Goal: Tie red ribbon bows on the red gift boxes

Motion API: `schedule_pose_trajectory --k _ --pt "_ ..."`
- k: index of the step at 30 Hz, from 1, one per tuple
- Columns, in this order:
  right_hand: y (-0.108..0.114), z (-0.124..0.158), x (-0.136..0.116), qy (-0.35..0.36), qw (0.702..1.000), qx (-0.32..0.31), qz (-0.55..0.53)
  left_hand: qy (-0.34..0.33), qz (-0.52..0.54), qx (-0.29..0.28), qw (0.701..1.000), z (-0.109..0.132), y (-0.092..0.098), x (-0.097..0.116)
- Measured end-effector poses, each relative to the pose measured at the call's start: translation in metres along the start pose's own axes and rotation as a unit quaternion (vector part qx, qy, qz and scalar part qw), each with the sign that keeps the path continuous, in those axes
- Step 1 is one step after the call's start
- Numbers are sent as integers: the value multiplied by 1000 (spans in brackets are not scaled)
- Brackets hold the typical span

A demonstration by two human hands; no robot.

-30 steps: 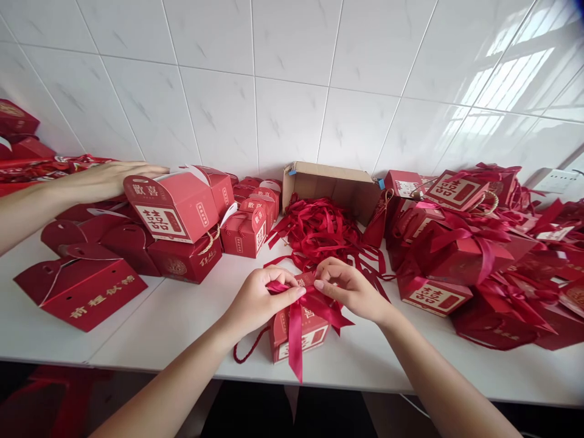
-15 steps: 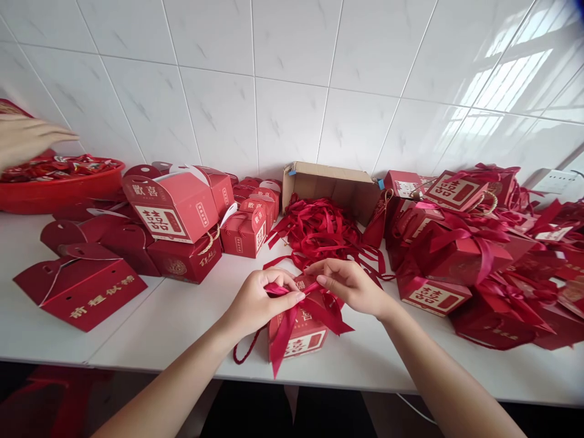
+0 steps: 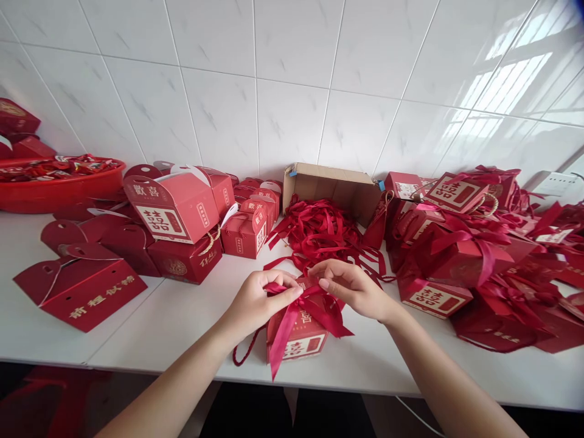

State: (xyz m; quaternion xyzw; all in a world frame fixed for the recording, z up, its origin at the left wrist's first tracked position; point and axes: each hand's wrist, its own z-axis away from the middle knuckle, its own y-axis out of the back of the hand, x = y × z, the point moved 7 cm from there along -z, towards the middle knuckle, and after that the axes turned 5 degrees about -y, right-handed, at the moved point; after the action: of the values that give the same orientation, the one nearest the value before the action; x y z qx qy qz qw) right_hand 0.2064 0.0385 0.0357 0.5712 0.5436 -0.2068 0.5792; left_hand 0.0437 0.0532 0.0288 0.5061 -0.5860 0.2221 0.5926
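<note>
Got box [image 3: 306, 345] upright on table [image 3: 182, 328], close to front edge, labelled face toward near side. Dressed across top with ribbon [image 3: 280, 344]: gathered near centre, one end down front face, other out to right.

With left hand [image 3: 269, 298], pinching ribbon between thumb and fingers, narrow grip, just left of centre. With right hand [image 3: 353, 289], curling fingers in close over right part of ribbon; cannot tell whether gripping or just touching. Can't read knot tightness either, partly hidden by fingers.

To do well, as a judgement: lock centre with left pinch, adjust right side only, in small pulls. Pull level and sideways, not up, to avoid lifting or skewing box. Even out loops and ends by eye before cinching. Flatten twists near centre first. Probably slippery, going by satin sheen, so don't let go of both sides at once. Don't lean on top; likely thin card, easy to dent.

Mind cord [image 3: 239, 363], looped at left side of box; don't trap under ribbon. Steer clear of ribbon heap [image 3: 319, 225] just behind, in front of carton [image 3: 335, 173]: easy to snag a stray strand.
</note>
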Motion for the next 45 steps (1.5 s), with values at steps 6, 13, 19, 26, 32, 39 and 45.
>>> schedule_pose_trajectory --k 6,13,19,26,32,39,45 --pt "2 1 0 8 1000 -5 16 33 4 19 999 1 -3 -7" --pt "4 0 -3 14 1000 -11 25 33 12 33 999 1 -1 -11" --pt "5 0 1 13 1000 -16 17 30 -4 25 999 0 -2 -13" --pt "7 1 2 -2 1000 -10 13 23 -6 19 1000 0 -1 -14" --pt "4 4 3 8 999 27 29 -25 -4 15 1000 0 -4 -8" --pt "7 29 30 -40 994 58 -89 -80 -12 140 987 18 29 -23" --pt "-19 60 45 -53 998 -37 12 -22 -379 134 915 45 67 -87"
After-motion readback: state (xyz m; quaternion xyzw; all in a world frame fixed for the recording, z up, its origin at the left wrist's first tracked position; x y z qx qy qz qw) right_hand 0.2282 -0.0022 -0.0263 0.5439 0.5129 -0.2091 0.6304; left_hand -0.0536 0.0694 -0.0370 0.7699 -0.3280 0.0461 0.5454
